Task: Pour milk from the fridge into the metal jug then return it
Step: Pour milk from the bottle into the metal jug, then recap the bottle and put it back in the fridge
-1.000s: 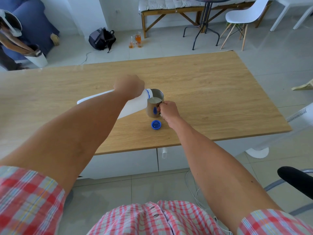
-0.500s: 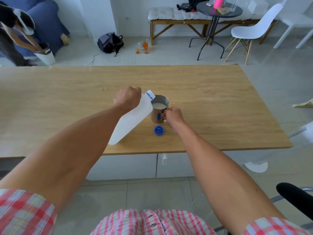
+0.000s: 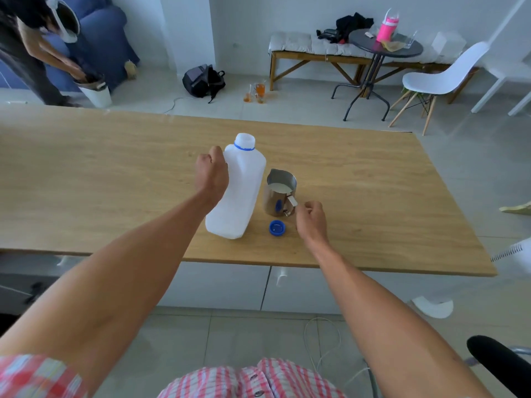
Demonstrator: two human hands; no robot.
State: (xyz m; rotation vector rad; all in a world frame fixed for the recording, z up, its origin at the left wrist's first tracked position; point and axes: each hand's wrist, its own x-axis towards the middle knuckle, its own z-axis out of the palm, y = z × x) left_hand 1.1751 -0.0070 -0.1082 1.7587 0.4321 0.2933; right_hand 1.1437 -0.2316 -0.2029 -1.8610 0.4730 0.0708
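**Milk bottle upright, jug has milk in it**

Left hand wrapped around the handle side of the white milk bottle, gripping it. Bottle standing about upright on the wooden table, leaning a touch, mouth open with just the blue ring at the neck. Hard to say if the base sits fully flat or hangs a hair above the wood.

Right next to it, on the right: metal jug, upright, spout pointing away, white milk visible inside, well below the rim. Bottle and jug very close, maybe touching, can't tell for sure.

Right hand just beside the jug's handle, fingers loosely curled, holding nothing as far as can be seen. Fingertips near the handle, but no clear contact.

Blue cap lying open side up on the table, in front of the jug, between the bottle's base and the right hand, not touched by either.

Background stuff: dark backpack on the floor past the table, couple of glasses with orange drink near it, wooden bench with grey cushions along the wall, round dark side table with a pink bottle on it, white chair beside that. Another person bent over a white bin at far left, next to a blue sofa.
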